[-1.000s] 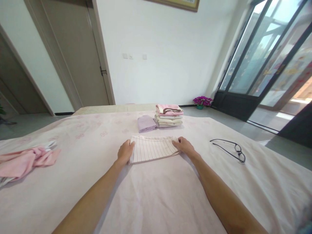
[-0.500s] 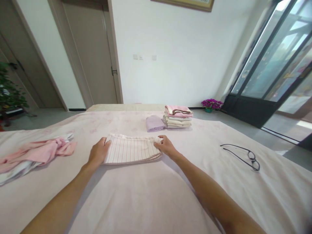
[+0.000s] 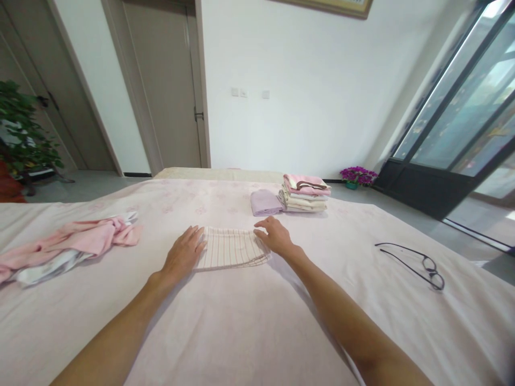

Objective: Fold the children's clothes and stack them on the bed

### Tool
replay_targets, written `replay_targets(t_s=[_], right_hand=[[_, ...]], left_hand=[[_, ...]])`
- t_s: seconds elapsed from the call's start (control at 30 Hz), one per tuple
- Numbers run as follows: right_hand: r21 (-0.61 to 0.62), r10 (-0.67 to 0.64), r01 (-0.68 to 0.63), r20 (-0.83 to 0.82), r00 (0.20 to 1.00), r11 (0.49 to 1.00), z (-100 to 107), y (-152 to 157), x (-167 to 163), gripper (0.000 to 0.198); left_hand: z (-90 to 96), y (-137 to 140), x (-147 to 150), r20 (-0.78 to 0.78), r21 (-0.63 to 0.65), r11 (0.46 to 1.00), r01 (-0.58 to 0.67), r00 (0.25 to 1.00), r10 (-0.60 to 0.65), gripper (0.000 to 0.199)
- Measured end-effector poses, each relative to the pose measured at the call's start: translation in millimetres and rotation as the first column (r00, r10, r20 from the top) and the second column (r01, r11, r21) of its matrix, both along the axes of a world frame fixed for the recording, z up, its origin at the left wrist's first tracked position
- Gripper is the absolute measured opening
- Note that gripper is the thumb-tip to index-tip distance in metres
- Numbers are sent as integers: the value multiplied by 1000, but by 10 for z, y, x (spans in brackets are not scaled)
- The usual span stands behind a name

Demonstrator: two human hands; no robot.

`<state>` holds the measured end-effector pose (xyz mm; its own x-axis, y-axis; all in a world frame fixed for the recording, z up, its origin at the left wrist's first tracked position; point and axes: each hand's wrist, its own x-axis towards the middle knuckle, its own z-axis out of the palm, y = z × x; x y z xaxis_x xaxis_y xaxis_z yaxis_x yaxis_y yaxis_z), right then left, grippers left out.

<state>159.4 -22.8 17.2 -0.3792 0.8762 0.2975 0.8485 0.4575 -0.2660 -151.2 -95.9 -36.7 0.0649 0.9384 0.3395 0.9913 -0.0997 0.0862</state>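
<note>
A striped cream garment (image 3: 231,249), folded into a flat rectangle, lies on the pale pink sheet (image 3: 225,321). Along its left edge rests my left hand (image 3: 185,253), fingers stretched out and pressing on the cloth. My right hand (image 3: 276,236) is over the right end, its thumb and fingers apart and gripping nothing. Part of the garment's right edge is hidden behind that hand. Beyond it are a folded lilac cloth (image 3: 265,203) and a stack of folded clothes (image 3: 306,194) with a pink piece on top.
A rumpled pink garment (image 3: 88,238) with white cloth under it lies to the left. Black-framed glasses (image 3: 428,268) sit unfolded on the right of the sheet. Past the far edge stand magenta flowers (image 3: 358,176) in a green pot, and a leafy plant (image 3: 28,128) is at far left.
Both hands have let go of the striped garment's ends and their fingers have spread. My left hand now lies flatter on the cloth. The view has shifted slightly left.
</note>
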Motion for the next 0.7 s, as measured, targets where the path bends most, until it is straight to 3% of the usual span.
replay_targets(t_s=[0.1, 0.2, 0.4, 0.53, 0.7], right_hand=[[-7, 37, -36, 207, 978, 999, 85, -12, -155, 30], [-56, 34, -17, 311, 950, 998, 155, -15, -254, 32], [-131, 37, 5, 319, 947, 991, 259, 54, -304, 33], [-216, 33, 34, 298, 954, 976, 223, 104, -241, 36], [-118, -43, 82, 302, 952, 990, 102, 34, -159, 37]], left_hand=[[-88, -3, 9, -1, -92, 993, 73, 997, -73, 60], [-141, -16, -28, 4, -119, 988, 95, 995, -95, 61], [-133, -31, -57, 0, -134, 988, 82, 997, -83, 62], [-100, -48, -74, -22, -179, 982, 68, 997, -73, 63], [-66, -74, -117, -17, -236, 970, 59, 998, -65, 63]])
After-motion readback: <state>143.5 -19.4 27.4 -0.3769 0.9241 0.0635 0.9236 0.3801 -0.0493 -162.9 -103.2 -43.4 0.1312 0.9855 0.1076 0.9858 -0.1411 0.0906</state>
